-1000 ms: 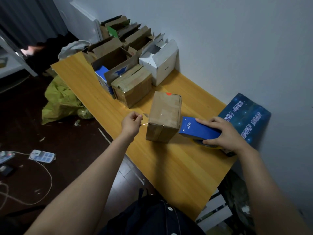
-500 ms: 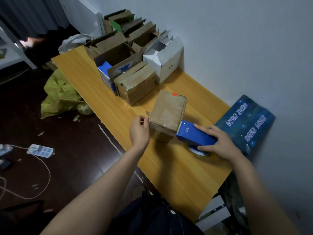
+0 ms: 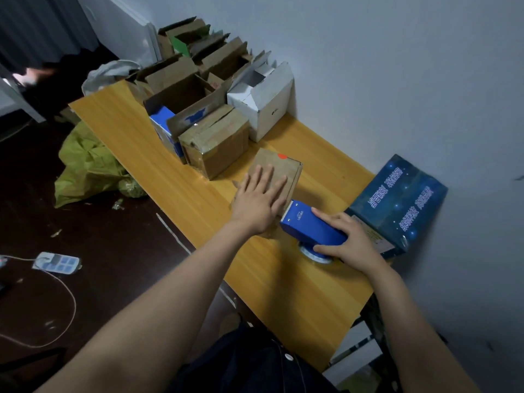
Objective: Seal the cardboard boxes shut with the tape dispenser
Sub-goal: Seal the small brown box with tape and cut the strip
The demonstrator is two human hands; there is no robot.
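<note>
The wooden table (image 3: 297, 293) carries cardboard boxes (image 3: 218, 146), a white box (image 3: 266, 109) and the tape dispenser (image 3: 309, 228).

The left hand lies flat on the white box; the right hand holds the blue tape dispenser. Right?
No. The head view shows the left hand flat on the brown cardboard box with the red dot. The right hand does hold the blue tape dispenser.
</note>
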